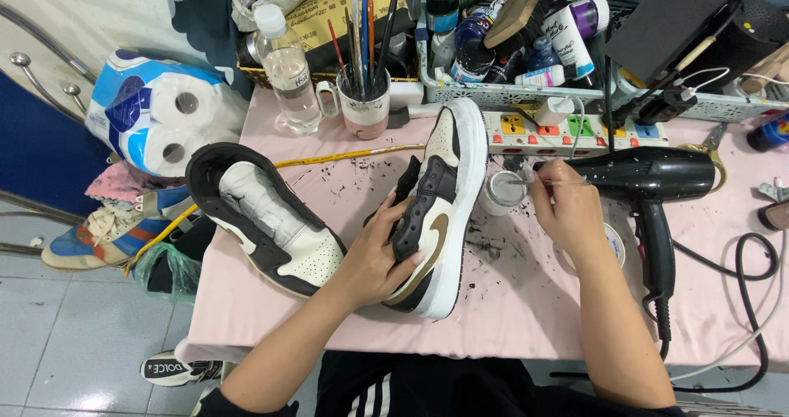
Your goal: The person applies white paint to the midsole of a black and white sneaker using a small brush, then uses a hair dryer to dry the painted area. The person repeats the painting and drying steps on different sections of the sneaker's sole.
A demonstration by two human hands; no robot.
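Note:
My left hand (380, 257) grips a black, cream and gold sneaker (442, 195), which stands on its side with the white sole facing right. My right hand (567, 207) holds a thin paintbrush (538, 181) whose tip reaches into a small open white paint jar (501, 192) just right of the sneaker. A second matching sneaker (263, 216) lies on the pink table (526, 302) to the left, stuffed with white filling.
A black hair dryer (649, 179) lies right of my right hand, its cord trailing off the table. Behind are a power strip (567, 129), a mug of brushes (364, 96), a water bottle (288, 72) and a tray of paint bottles (526, 47). Toilet paper rolls (160, 113) and shoes sit left.

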